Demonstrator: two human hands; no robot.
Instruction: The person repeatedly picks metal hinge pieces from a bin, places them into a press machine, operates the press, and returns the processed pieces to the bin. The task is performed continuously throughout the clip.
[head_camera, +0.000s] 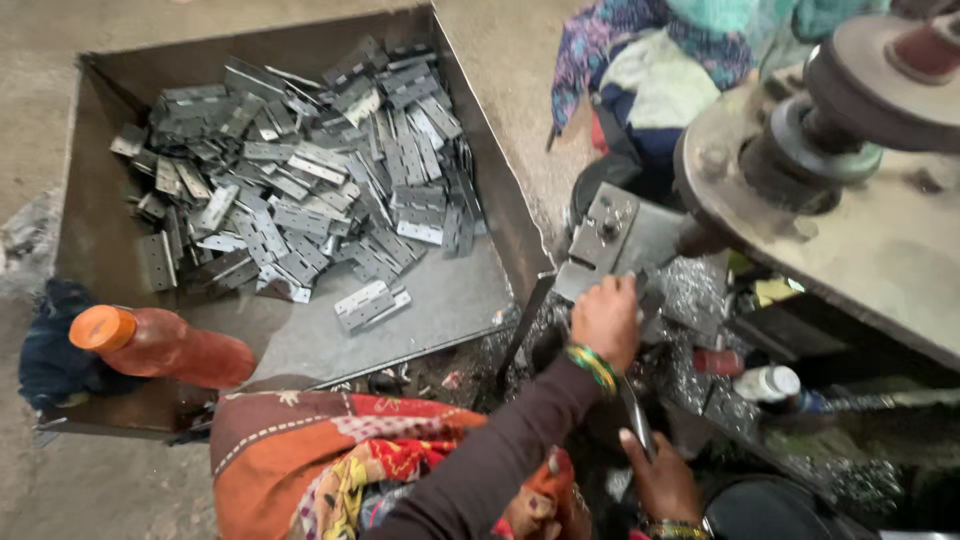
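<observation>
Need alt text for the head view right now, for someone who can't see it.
Seen from above, a person's left hand presses at a small metal block on a machine, while the right hand grips a thin lever below. To the left, a metal tray holds a heap of grey hinges, with an orange bottle beside it.

Hinges (310, 190) grey, dull silver shine, in rust-brown metal tray (100, 240). Bottle (165, 345) at tray's near-left corner orange-red, orange cap. Sleeve (500, 450) dark brown; bangles (592, 365) green and gold. Lap cloth (330, 450) red-orange, yellow floral pattern.
</observation>
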